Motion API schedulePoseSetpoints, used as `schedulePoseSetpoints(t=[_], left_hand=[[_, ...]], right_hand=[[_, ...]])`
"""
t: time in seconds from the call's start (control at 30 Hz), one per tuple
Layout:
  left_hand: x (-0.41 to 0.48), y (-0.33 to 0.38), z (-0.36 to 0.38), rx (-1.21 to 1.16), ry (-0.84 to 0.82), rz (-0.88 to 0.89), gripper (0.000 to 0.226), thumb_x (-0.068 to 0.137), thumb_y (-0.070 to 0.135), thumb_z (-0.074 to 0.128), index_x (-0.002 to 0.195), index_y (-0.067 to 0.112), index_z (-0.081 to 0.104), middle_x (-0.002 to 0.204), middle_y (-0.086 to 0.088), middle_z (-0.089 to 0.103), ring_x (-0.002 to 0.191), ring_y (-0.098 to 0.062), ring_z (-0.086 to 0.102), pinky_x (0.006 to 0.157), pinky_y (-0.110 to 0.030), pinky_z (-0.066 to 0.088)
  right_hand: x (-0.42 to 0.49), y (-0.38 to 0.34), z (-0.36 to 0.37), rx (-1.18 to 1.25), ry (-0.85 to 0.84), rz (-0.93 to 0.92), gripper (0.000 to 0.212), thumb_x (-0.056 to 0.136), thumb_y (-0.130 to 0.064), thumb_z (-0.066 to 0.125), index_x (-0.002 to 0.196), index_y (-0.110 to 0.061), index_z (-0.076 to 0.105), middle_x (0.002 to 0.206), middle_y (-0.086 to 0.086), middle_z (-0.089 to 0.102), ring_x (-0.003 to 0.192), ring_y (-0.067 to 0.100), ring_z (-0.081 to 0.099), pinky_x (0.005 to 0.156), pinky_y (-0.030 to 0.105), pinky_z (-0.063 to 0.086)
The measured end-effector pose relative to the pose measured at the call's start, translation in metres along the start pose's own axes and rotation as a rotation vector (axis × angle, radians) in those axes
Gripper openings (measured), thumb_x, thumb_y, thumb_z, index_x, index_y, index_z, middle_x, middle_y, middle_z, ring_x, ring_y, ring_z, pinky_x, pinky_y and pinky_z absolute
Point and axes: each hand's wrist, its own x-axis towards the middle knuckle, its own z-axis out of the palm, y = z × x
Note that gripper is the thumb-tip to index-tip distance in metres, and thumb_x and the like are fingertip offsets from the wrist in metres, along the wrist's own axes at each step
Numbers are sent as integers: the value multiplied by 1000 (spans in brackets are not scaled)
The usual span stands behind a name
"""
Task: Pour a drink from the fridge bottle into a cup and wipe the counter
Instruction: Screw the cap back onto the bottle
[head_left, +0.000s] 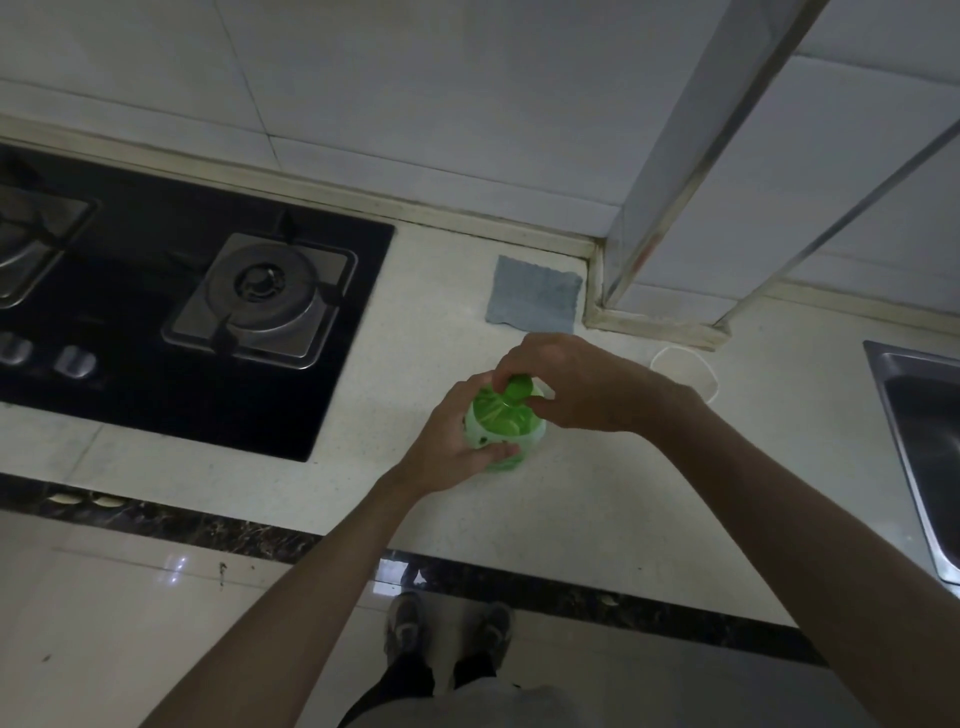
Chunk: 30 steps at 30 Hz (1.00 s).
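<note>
1. The green bottle (503, 423) stands on the pale counter (597, 493), a little in from the front edge, between the hob and the sink.
2. My left hand (457, 441) wraps round its body from the left, fingers curled in under its near side and thumb up by the shoulder.
3. My right hand (566, 384) comes over from the right, its fingertips pinched on the green cap (519, 388).
4. The cap looks tilted and shifted toward the far side of the neck; in this dim light I cannot tell whether it is on the thread or free of it.
5. The bottle's long axis runs up toward me, so I see mostly its top and shoulders; it seems upright.
6. A clear cup (685, 371) stands just beyond my right wrist, near the corner pillar (691, 156), faint against the counter.
7. A folded blue-grey cloth (535, 293) lies flat by the back wall, apart from the bottle.
8. The black gas hob (156, 322) is set in the counter to my left, and the steel sink (919, 441) is at the right edge.
9. White wall tiles rise behind; glossy floor tiles and my shoes (447, 631) show below.
</note>
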Motion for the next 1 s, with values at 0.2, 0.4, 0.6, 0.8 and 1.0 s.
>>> schedulePoseSetpoints(t=[0.2, 0.4, 0.6, 0.8, 1.0], left_hand=[[0, 0, 0, 5, -10, 12, 76, 73, 31, 84, 137, 37, 43, 131, 7, 53, 121, -14, 54, 101, -45, 50], [0, -1, -1, 3, -7, 12, 76, 73, 29, 85, 137, 28, 45, 130, 1, 55, 120, -16, 55, 101, -46, 50], [0, -1, 1, 12, 1, 4, 77, 71, 34, 85, 135, 34, 43, 130, 0, 55, 119, -18, 56, 99, -48, 51], [0, 3, 1, 17, -22, 9, 75, 73, 30, 84, 135, 42, 43, 131, 7, 53, 120, -14, 54, 99, -47, 51], [1, -1, 0, -12, -37, -23, 79, 73, 27, 86, 140, 22, 43, 130, -1, 57, 118, -16, 58, 100, -46, 52]], right_hand=[[4, -6, 3, -410, 68, 114, 41, 97, -52, 49, 100, -13, 62, 81, 0, 63, 75, 18, 60, 62, 28, 43], [-2, -5, -3, -418, 136, 134, 48, 99, -58, 37, 99, -16, 61, 75, -1, 58, 66, 17, 55, 53, 26, 36], [-1, -11, -11, -372, -83, -6, 35, 98, -27, 56, 132, -18, 54, 111, 1, 61, 100, 19, 62, 81, 33, 53], [8, -16, 6, -589, 61, 204, 51, 99, -55, 36, 78, -12, 52, 59, -3, 36, 62, 18, 50, 57, 27, 31], [-4, -9, 0, -306, -64, 18, 38, 98, -36, 55, 131, -18, 49, 109, -1, 58, 93, 14, 57, 75, 29, 49]])
